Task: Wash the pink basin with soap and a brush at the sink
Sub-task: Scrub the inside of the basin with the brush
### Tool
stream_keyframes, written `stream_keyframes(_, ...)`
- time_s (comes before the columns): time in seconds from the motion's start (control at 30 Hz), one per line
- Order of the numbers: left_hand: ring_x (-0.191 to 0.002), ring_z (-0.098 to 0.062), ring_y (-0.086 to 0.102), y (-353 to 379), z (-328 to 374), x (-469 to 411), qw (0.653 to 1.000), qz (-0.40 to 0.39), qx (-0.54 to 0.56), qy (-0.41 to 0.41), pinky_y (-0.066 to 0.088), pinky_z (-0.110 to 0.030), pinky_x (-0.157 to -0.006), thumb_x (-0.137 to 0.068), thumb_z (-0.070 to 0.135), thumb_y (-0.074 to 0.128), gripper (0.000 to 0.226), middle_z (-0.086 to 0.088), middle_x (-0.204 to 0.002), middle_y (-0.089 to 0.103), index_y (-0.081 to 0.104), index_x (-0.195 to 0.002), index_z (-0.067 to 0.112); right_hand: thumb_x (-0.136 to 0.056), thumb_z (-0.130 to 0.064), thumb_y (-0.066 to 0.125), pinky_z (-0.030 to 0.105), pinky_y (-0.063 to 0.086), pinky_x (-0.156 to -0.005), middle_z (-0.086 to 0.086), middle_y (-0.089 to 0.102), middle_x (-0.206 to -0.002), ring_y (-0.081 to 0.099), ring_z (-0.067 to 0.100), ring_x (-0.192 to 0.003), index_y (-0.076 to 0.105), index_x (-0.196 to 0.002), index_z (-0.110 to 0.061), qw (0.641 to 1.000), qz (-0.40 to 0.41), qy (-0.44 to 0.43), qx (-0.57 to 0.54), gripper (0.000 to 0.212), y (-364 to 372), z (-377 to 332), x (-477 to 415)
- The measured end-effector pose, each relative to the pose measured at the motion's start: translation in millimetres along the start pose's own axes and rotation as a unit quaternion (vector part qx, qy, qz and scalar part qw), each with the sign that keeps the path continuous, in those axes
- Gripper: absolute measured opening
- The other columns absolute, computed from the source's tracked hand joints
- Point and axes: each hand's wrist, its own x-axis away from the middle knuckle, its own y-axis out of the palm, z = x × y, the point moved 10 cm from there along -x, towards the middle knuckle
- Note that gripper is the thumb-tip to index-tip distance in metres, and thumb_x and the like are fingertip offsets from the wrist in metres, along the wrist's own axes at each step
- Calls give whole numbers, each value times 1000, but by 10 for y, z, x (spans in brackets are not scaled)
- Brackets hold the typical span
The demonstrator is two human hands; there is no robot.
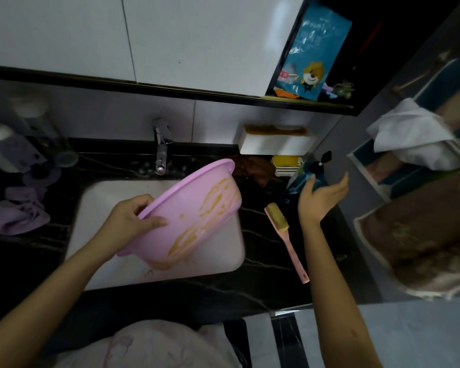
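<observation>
My left hand [129, 221] grips the rim of the pink basin [186, 205], holding it tilted over the white sink [96, 208]. Yellowish smears cover the basin's outer wall. A pink-handled brush [284, 235] with pale bristles lies on the dark counter to the right of the sink. My right hand [320, 199] hovers above the counter beyond the brush with its fingers relaxed and spread, holding nothing. A dark pump bottle [318, 170] stands just behind that hand. A yellow soap bar [284, 160] sits in a striped dish at the back.
A chrome tap [161, 152] rises behind the sink. Purple cloths [19, 213] and bottles crowd the left counter. A white wall box [275, 140] hangs at the back right, a brown rag [252, 168] below it. Towels [414, 136] hang at right.
</observation>
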Motion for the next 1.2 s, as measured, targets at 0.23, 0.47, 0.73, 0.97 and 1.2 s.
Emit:
stream_keyframes(0.23,-63,-2,49,294,571,335,966,-68,-156,194,36,-14,-58,-68,20,77,22,8,-71,56,56,-66,24,-101,-19,40,14,43,-67,5,61,-87,59,21,-85,64,-94,-8,949,-249,115,-154,27,231,-4,921)
stream_keyframes(0.47,-69,-16,49,680,410,807,848,-124,-360,368,34,-23,-59,-70,3,56,12,-1,-74,57,60,-75,13,-93,-38,50,41,55,-81,-4,65,-95,64,18,-93,60,-106,-16,853,-442,208,-183,27,507,-124,1496)
stream_keyframes(0.73,-58,-19,52,471,-58,873,793,-108,-484,354,24,-25,-57,-63,7,52,17,0,-68,54,51,-76,18,-78,-32,67,20,48,-79,-4,47,-122,53,6,-104,31,-137,-18,811,-521,199,-180,71,874,-134,2164)
stream_keyframes(0.97,-74,-12,56,514,-697,868,818,-207,-477,245,32,-22,-71,-46,56,84,56,6,-82,60,61,-83,21,-83,-30,72,32,54,-88,-2,55,-120,56,16,-113,45,-129,-16,834,-518,127,-143,55,1077,35,2501)
stream_keyframes(1.2,-78,-14,56,266,-594,686,880,-89,-407,227,30,-21,-71,-41,22,93,58,2,-84,64,59,-88,18,-83,-4,61,41,40,-97,18,45,-133,45,32,-119,45,-133,-7,959,-200,-60,190,53,348,43,1575)
